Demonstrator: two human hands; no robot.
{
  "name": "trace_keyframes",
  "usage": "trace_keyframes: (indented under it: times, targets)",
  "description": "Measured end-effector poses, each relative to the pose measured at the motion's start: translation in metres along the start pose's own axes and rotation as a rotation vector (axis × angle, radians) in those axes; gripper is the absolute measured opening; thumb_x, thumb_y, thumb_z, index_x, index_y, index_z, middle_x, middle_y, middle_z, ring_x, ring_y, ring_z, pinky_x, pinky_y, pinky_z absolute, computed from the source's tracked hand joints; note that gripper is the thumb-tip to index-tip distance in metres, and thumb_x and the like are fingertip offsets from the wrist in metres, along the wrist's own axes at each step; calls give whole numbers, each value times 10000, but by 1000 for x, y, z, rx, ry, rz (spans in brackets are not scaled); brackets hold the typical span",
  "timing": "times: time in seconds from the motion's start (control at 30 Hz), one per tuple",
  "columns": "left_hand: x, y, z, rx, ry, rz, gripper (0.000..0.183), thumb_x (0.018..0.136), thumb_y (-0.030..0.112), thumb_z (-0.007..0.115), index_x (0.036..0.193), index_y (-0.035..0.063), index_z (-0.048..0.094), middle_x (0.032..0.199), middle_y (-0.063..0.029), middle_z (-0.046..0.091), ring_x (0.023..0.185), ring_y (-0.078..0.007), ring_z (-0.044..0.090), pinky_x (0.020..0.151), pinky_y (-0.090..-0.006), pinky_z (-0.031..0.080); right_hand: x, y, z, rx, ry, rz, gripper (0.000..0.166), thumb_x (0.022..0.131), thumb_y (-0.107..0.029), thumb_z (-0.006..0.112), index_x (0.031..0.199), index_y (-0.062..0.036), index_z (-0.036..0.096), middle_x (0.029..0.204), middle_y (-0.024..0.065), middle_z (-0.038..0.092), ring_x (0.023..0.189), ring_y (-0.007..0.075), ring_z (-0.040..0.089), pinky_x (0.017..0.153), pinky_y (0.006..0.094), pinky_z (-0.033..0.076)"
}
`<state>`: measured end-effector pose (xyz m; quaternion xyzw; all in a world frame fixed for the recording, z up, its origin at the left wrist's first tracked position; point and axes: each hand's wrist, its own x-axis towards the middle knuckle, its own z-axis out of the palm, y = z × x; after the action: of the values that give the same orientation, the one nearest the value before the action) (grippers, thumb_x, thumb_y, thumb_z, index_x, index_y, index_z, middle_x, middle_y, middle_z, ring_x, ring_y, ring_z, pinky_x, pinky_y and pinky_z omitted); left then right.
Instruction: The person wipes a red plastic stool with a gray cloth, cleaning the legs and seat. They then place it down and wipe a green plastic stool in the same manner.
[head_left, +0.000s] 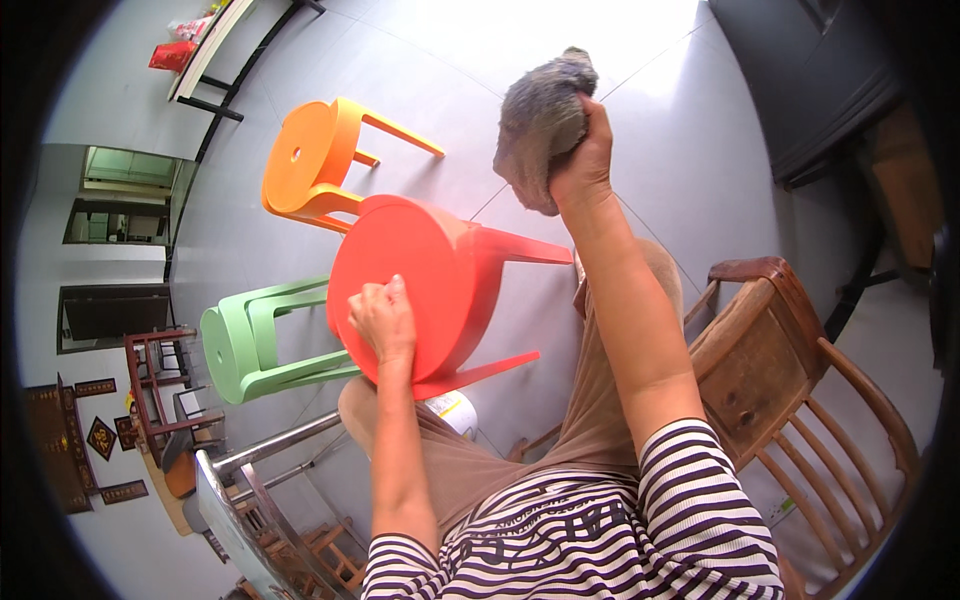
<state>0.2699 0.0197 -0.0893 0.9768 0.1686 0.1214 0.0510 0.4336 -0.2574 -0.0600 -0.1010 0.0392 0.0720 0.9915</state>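
A red plastic stool (420, 262) is tilted in front of me, its round seat turned towards my left side and its legs pointing right. My left hand (384, 319) rests on the seat near its lower edge, fingers curled and thumb out; whether it grips a hole or the surface there is hidden. Raised to the right of the stool, my right hand (585, 157) holds a bunched grey cloth (536, 127), clear of the stool.
An orange plastic stool (304, 157) and green plastic stools (232, 349) stand beyond the red one. At the right is a wooden chair (765, 360). A white bucket (454, 412) sits below the red stool. A metal-framed table (247, 450) is at lower left.
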Motion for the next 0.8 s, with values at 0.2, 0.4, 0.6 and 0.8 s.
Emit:
trace_keyframes:
  times: [0.2,0.4,0.6,0.8]
  targets:
    - [5,-34,-4,-195,74,-92,333,971,321,570,829,39,674,933,-72,651,1017,-317,527,913,-470,409,-28,67,-6,-467,-258,201,463,805,-194,716,1204,5,590,1026,56,654,947,145,606,890,301,503]
    - [-6,-65,-32,-254,81,-80,278,962,250,591,822,12,617,868,-135,639,947,-340,537,840,-471,445,-28,85,-3,-1068,-131,254,565,713,-233,723,1239,-45,642,1015,78,710,917,159,662,837,315,537]
    - [7,-127,-91,-370,20,-142,278,993,186,548,779,14,592,822,-131,614,852,-291,503,788,-437,418,4,89,-46,-1185,207,-25,543,665,-251,735,1143,-4,661,947,128,705,854,198,669,768,322,537]
    - [28,-112,-206,-540,6,-88,320,1041,268,482,845,30,567,798,-54,560,734,-155,476,655,-351,389,-17,33,8,-916,149,-97,369,724,-97,735,1061,21,641,937,110,671,784,161,638,665,291,546]
